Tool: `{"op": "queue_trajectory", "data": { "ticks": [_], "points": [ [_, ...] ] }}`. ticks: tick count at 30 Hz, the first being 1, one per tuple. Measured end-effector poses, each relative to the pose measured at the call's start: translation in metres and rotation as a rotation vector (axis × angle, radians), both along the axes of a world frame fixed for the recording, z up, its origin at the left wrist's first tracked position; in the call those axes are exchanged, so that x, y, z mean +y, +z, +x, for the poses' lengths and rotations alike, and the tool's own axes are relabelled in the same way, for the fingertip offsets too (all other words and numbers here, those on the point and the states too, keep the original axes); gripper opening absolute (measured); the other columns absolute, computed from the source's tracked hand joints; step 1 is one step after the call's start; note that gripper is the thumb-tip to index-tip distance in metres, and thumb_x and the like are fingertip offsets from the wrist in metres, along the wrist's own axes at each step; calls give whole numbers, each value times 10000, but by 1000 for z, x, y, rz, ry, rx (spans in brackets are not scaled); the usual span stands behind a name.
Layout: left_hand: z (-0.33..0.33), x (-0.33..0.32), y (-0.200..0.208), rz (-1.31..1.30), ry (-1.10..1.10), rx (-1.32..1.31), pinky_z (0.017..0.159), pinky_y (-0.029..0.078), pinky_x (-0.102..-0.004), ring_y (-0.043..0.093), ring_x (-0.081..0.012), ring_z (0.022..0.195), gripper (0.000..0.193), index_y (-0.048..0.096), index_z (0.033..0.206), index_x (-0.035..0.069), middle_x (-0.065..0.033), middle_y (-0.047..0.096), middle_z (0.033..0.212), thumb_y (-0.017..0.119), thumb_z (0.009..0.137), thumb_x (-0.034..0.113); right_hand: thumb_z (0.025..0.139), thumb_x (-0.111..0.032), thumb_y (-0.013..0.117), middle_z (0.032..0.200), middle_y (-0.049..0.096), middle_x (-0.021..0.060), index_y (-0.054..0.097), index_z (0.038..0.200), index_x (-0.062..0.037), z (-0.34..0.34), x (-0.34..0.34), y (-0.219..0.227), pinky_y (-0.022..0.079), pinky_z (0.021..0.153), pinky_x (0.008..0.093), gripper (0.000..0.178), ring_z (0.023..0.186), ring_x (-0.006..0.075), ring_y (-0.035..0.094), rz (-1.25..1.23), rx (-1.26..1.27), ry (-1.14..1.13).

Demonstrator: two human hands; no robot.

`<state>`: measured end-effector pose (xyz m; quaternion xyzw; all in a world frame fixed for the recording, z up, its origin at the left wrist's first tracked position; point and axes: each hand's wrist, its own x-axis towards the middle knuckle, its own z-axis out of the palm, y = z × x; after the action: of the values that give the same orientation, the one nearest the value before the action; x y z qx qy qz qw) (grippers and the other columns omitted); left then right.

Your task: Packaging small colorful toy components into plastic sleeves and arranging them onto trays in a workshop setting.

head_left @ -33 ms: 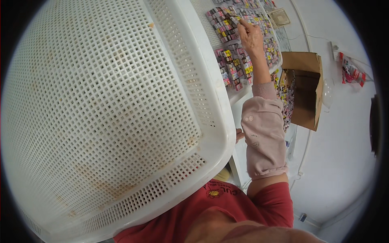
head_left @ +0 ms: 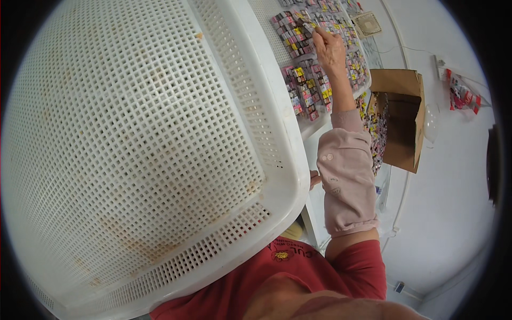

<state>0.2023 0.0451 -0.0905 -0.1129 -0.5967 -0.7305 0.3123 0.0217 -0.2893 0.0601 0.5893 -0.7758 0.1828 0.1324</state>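
Note:
My right hand (head_left: 332, 50) reaches far over a white tray at the upper right, palm down. Its thumb and fingers are closed in a pinch on a small wrapped packet (head_left: 305, 22). Beneath and around it lie blocks of small packets (head_left: 305, 88) in pink, yellow, black and grey, set in rows. Of my left hand (head_left: 314, 180) only a few fingers show past the edge of a large white perforated tray (head_left: 292, 176). The rest of that hand is hidden behind the tray, so its grip does not show.
The perforated tray, stained brown in places, fills the left side close to me. Beyond my right forearm, an open cardboard box (head_left: 401, 130) lies with loose small packets (head_left: 377, 136) spilling at its mouth. A small beige basket (head_left: 368, 24) and a red-and-white bag (head_left: 463, 93) are farther right.

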Motion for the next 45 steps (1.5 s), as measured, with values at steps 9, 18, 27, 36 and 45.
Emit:
{"op": "queue_trajectory", "data": {
  "ticks": [9, 18, 27, 36, 45],
  "points": [
    [-13, -35, -13, -235, 172, 48, 537, 444, -355, 514, -234, 566, 129, 549, 949, 71, -80, 524, 763, 523, 890, 183, 872, -286, 553, 901, 573, 241, 690, 935, -83, 14, -78, -8, 466, 760, 429, 253, 857, 371, 552, -81, 97, 125],
    [-25, -75, -45, -470, 327, 65, 546, 459, -371, 549, -256, 594, 181, 544, 1023, 84, -88, 548, 827, 539, 860, 163, 881, -433, 485, 1032, 654, 153, 700, 1002, -131, 45, -151, -32, 373, 882, 603, 391, 1065, 306, 570, 295, 456, -278],
    [-5, -86, -7, -525, 363, 40, 590, 496, -385, 604, -266, 668, 328, 531, 1163, 113, -119, 588, 927, 551, 838, 150, 797, -288, 627, 811, 670, 189, 695, 921, -17, 21, -134, 21, 508, 690, 403, 306, 774, 334, 656, 162, 145, -113],
    [16, -110, 30, -571, 279, -124, 598, 477, -381, 580, -259, 642, 164, 498, 895, 88, -60, 520, 757, 601, 769, 105, 755, -474, 720, 1066, 637, 159, 622, 1065, -64, -9, -27, 37, 489, 835, 392, 523, 964, 327, 620, 442, -41, 169],
    [17, -107, 28, -632, 254, -120, 580, 462, -362, 574, -245, 651, 200, 480, 877, 95, -45, 513, 786, 625, 740, 86, 685, -473, 770, 1199, 517, 267, 406, 1359, -109, 8, -7, -9, 478, 859, 450, 848, 1025, 370, 584, 268, 91, 27]
  ]
}}
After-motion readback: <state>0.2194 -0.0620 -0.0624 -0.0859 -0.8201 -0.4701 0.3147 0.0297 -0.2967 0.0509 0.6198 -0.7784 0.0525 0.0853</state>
